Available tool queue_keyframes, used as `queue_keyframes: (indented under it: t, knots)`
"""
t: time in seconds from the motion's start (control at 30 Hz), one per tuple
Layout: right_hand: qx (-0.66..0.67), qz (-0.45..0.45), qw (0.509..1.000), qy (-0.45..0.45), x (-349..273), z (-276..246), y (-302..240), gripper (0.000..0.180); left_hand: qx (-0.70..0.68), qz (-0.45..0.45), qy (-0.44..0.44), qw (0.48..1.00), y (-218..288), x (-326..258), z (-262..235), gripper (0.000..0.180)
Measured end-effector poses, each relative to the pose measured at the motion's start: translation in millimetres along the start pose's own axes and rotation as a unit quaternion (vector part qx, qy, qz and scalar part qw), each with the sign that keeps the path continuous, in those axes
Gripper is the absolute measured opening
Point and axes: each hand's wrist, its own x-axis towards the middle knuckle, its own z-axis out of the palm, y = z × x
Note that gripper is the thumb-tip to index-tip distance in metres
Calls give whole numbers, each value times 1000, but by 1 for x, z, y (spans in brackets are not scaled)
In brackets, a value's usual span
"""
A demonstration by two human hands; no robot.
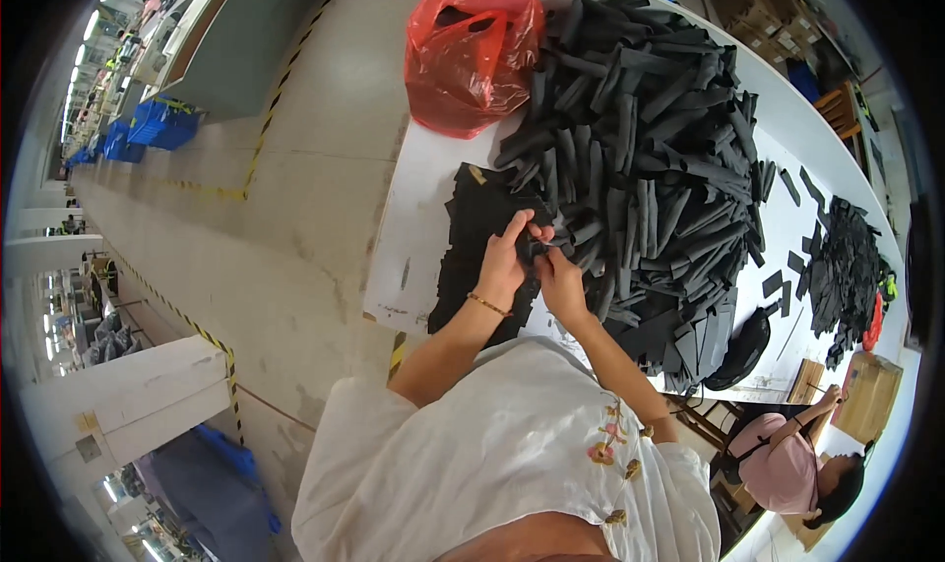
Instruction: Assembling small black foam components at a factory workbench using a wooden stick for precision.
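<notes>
Black piece (533, 251) is over the dark sheets (474, 229), left of the rolls (679, 134). Left hand (505, 259) and right hand (563, 286) appear to pinch it; keeping both grips close together should hold it steady.

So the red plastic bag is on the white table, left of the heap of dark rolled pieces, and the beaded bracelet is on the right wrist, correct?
Not quite: the beaded bracelet is on the wrist of the left hand, as the head view shows. The red plastic bag is indeed on the white table, left of the heap of dark rolled pieces.
</notes>
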Motion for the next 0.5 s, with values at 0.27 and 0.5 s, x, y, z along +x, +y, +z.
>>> queue_keyframes:
  t: [0.27,0.5]
  knots:
    - [-68,9,994,-91,-89,-38,6,11,44,191,99,975,95,36,-17,23]
    - [139,61,987,47,-59,-36,-14,19,-15,165,124,978,88,39,11,28]
